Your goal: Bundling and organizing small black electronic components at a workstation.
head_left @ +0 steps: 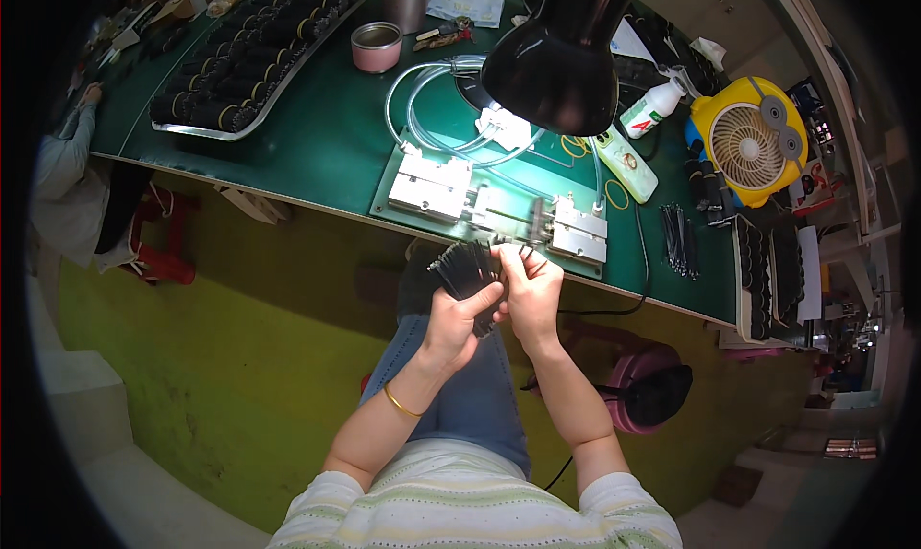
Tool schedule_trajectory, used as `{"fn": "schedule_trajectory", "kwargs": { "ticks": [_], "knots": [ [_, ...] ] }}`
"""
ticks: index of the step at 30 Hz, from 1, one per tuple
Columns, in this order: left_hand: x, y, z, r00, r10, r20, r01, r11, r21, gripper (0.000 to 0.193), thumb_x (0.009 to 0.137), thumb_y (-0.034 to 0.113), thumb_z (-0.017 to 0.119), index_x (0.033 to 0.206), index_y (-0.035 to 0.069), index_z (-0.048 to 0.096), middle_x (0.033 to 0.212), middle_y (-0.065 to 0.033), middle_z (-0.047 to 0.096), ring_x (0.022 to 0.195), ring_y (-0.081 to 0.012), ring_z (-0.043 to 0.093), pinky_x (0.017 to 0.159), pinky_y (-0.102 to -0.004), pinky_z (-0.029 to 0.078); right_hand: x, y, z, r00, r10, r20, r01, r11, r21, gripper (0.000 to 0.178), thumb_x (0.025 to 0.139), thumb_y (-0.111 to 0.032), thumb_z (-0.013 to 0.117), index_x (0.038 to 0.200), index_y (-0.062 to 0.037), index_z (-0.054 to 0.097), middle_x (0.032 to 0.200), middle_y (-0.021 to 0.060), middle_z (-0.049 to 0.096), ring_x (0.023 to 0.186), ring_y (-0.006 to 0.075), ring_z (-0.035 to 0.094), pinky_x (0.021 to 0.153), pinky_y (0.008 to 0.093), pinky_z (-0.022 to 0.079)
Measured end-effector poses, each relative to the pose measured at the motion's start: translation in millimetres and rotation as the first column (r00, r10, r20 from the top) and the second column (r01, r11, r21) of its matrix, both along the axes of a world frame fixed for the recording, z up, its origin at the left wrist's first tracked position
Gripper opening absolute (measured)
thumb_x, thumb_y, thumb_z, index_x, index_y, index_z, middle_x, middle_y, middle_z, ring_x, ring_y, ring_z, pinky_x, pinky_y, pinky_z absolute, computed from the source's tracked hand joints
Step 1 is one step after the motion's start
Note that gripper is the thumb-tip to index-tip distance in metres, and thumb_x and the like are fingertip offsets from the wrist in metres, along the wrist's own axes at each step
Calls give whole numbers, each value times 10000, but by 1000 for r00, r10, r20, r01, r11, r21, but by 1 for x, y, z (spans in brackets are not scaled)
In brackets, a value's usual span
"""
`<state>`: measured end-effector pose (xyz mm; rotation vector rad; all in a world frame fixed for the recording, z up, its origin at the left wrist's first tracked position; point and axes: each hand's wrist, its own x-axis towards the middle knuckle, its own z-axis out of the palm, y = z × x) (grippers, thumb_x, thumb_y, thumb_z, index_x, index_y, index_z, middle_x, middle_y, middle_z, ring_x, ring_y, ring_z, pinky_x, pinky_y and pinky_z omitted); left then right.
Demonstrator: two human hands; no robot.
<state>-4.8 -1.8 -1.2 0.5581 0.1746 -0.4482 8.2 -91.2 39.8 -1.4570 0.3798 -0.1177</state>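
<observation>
My left hand [453,327] is closed around a bundle of thin black strips [466,271], fanned out above the thumb, in front of the table's near edge. My right hand [531,295] is beside it, thumb and fingers pinched together. What the pinch holds is too small to make out, though a dark sliver shows at the fingertips. Just beyond the hands sits a metal fixture on a base plate, with a left silver block [430,186], a right silver block [578,233] and a slim middle part [494,209]. Clear tubes [414,103] loop behind it.
A black lamp [556,60] hangs over the fixture. To the left, a metal tray [259,117] holds bundled black pieces. A pink cup [376,47], white bottle [652,106], yellow fan [746,141] and loose black strips [679,242] are on the green table. Another person's sleeve [77,146] shows far left.
</observation>
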Motion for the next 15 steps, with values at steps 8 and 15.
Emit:
{"fn": "schedule_trajectory", "kwargs": {
  "ticks": [8, 15],
  "knots": [
    [2, -3, -3, 1000, 11, -6, -11, 1000, 20, 187, 778, -7, 580, 957, 31, 545, 826, -33, 565, 647, -124, 550, 549, -232, 451, 2, -4, -4, 1000, -13, -22, 14, 999, 39, 201, 841, -141, 542, 731, 14, 605, 498, -5, 505, 327, 20, 372, 282, 173, 287],
    [1, -1, 6, 999, 31, -13, -31, 999, 13, 170, 778, -12, 573, 942, 28, 552, 819, -32, 570, 643, -125, 552, 547, -233, 450, 0, -6, -8, 998, 22, 64, -19, 999, -39, 221, 849, -153, 536, 722, 14, 606, 495, -6, 498, 326, 20, 370, 285, 178, 293]
  ]
}}
